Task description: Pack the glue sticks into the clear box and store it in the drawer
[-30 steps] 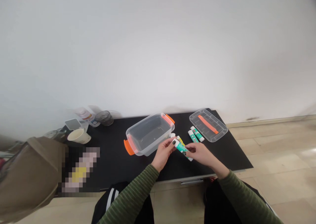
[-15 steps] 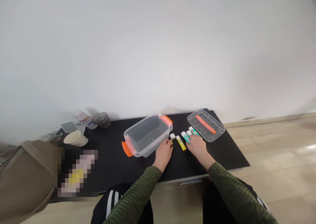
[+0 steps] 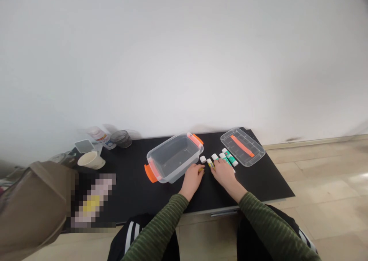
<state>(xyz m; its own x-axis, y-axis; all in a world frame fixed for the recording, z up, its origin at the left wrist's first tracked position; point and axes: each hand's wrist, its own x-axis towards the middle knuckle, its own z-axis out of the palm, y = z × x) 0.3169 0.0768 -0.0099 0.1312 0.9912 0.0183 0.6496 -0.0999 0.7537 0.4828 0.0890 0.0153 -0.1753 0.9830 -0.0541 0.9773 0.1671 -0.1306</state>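
Note:
My left hand (image 3: pixel 193 180) is closed around a yellow glue stick beside the clear box, and only a bit of yellow shows at the fingertips. Just above those fingers a white cap (image 3: pixel 203 159) is visible. My right hand (image 3: pixel 225 174) has its fingers bent over a second, white-capped yellow glue stick (image 3: pixel 210 162), mostly covered by the hand. Several green glue sticks with white caps lie in a slanting row by that hand; the outermost green glue stick (image 3: pixel 230 157) is fully in sight, the others partly hidden.
The clear plastic box (image 3: pixel 169 178) with orange clips stands open left of my hands. Its lid (image 3: pixel 254 153), with an orange handle, lies at right on the black table (image 3: pixel 129 188). At left are a paper cup (image 3: pixel 92 160), a dark glass (image 3: pixel 122 139), a bottle (image 3: pixel 99 135) and a person's sleeve (image 3: pixel 37 203).
My right hand has shifted left from the green glue sticks onto the yellow one, uncovering more of the outermost green stick. My left hand stays nearly in place.

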